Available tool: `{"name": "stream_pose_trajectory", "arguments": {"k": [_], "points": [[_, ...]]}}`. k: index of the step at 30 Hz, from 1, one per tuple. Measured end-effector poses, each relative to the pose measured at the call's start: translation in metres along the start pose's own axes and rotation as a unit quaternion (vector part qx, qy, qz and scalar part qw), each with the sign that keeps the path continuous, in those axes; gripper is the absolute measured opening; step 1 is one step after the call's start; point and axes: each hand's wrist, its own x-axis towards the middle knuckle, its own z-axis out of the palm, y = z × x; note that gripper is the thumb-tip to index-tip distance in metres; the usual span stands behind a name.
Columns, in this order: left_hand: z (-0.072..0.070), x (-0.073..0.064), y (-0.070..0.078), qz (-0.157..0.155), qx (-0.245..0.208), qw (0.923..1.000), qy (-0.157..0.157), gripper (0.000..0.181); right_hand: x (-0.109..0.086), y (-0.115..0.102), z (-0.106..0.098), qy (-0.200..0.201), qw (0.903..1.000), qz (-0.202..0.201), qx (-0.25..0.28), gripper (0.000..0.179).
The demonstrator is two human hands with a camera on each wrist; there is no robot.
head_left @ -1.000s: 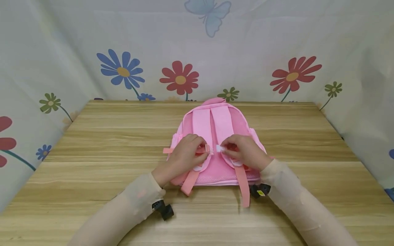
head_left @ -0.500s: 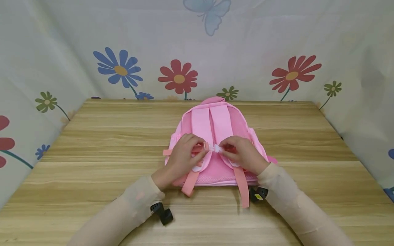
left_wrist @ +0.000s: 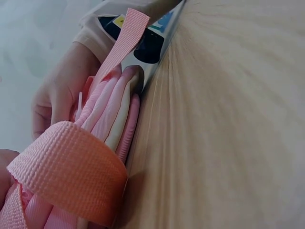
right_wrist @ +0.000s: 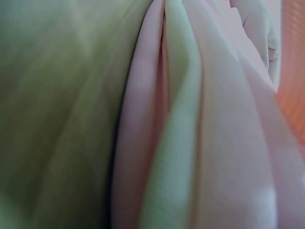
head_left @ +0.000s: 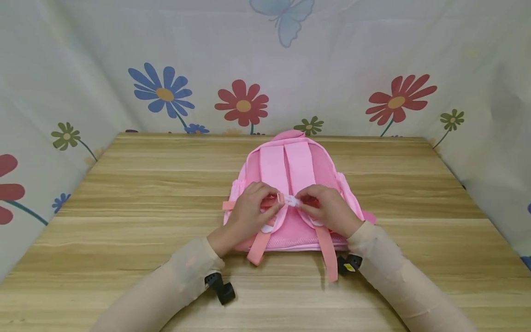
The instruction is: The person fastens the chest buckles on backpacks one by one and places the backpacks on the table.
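Observation:
A small pink backpack (head_left: 298,230) lies on the table with its shoulder straps facing up. Across the straps, my left hand (head_left: 249,210) pinches the coral webbing end of a chest strap buckle's left half (head_left: 280,198). From the other side, my right hand (head_left: 332,210) pinches the white right half (head_left: 292,201). White prongs bridge the two halves, which meet end to end over the backpack's middle. In the left wrist view, a loop of coral webbing (left_wrist: 71,167) covers most of my left hand. Pink fabric layers (right_wrist: 228,133) fill the middle of the right wrist view.
Two loose coral strap tails (head_left: 259,249) hang over the backpack's bottom edge toward me. Wood-grain tabletop (head_left: 145,207) surrounds the bag. A white curtain (head_left: 315,78) printed with flowers stands behind the table and along both sides.
My right hand has moved slightly left with its buckle half. The gap between the two halves has closed, and they now meet. The backpack stays in place.

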Motion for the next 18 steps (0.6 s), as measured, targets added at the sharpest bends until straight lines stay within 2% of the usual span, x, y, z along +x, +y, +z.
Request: {"name": "stream_pose_trajectory", "arguments": {"k": [18], "points": [[0.0016, 0.0005, -0.0001, 0.002, 0.012, 0.9997, -0.022, 0.019, -0.0008, -0.0005, 0.0007, 0.001, 1.0000, -0.001, -0.001, 0.021]]}}
